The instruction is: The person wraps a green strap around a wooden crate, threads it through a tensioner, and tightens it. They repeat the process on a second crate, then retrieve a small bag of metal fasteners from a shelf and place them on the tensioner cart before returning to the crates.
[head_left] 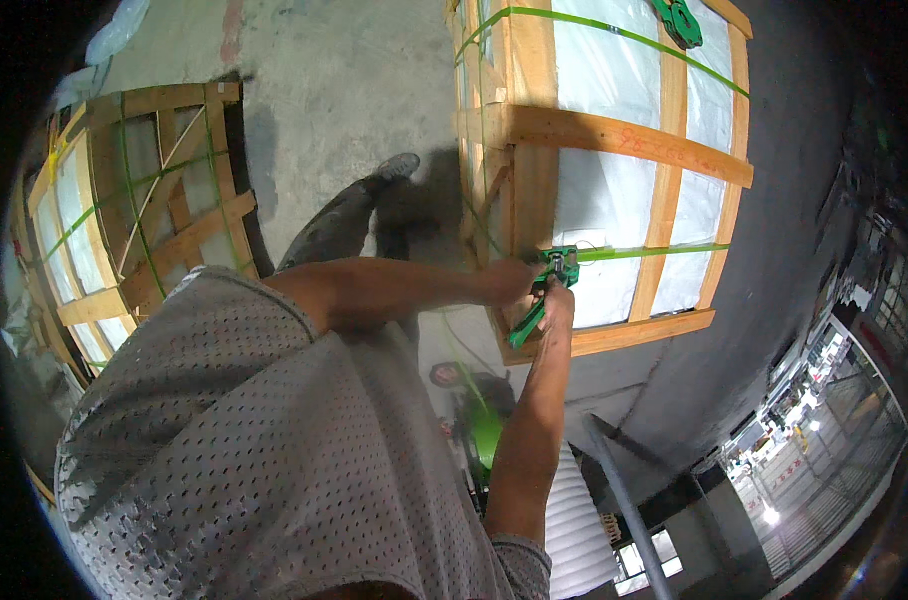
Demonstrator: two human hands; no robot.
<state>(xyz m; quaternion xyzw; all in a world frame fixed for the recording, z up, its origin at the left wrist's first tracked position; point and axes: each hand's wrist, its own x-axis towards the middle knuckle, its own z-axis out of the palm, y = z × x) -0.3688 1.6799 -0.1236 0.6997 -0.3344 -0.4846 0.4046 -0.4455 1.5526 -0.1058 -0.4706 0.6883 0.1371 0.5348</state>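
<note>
A green strap tensioner (561,264) sits at the near corner of a wooden crate (629,135), in line with a green strap (654,251) that runs across the crate's white-wrapped load. My right hand (555,303) is closed around the tool, and its green handle (523,326) sticks out below the fingers. My left hand (514,281) is closed right beside the tool, on its left; it is slightly blurred, and what its fingers hold is hidden. Another green strap (624,34) crosses the crate's far part, near a second green tool (680,22) lying on top.
To the left stands another strapped wooden crate (179,100) on the concrete floor (324,90). Below my arms is a green strap roll (486,436). A white ribbed roll (577,520) and a grey pole (629,505) are at lower right.
</note>
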